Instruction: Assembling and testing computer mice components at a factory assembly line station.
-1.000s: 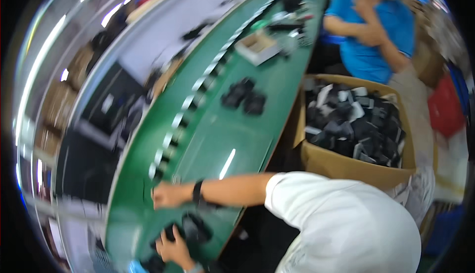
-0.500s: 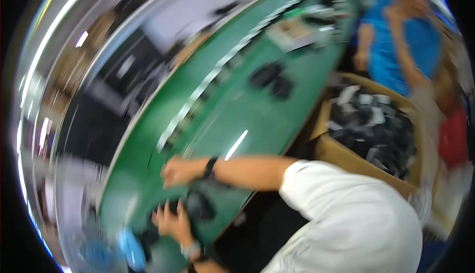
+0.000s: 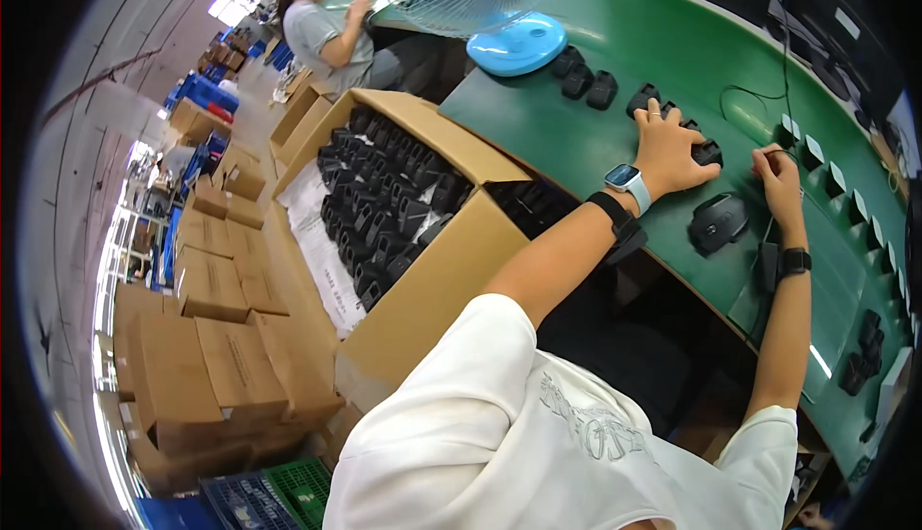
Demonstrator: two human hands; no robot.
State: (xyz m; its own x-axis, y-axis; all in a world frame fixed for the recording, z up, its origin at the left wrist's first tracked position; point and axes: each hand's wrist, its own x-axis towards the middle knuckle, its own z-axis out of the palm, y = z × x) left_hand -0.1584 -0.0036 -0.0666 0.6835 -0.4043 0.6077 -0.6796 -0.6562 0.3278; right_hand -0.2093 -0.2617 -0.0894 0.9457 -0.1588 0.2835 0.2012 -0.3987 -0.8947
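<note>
My left hand (image 3: 667, 151) lies with its fingers spread over a short row of small black blocks (image 3: 709, 153) on the green workbench (image 3: 538, 112). Nearer me, a larger rounded black device (image 3: 718, 224) sits on the bench between my two forearms. My right hand (image 3: 779, 177) is raised over the bench to the right, its fingers curled together; a thin dark cable (image 3: 786, 79) hangs down close to them. Whatever those fingers pinch is too small to tell. Three similar black blocks (image 3: 584, 81) stand past my left hand, by the fan's base.
A blue fan (image 3: 519, 45) stands at the bench's far end. Left of the bench is an open carton (image 3: 432, 295) filled with black pieces. White-faced pieces (image 3: 836, 180) line the right side, with more black pieces (image 3: 864, 352) nearby. A co-worker (image 3: 327, 36) sits beyond; stacked cartons (image 3: 197, 367) fill the left.
My view has swung left, bringing the filled carton, fan and stacked boxes into sight, and the blur has gone. My left hand stays spread over black blocks; my right hand remains closed.
</note>
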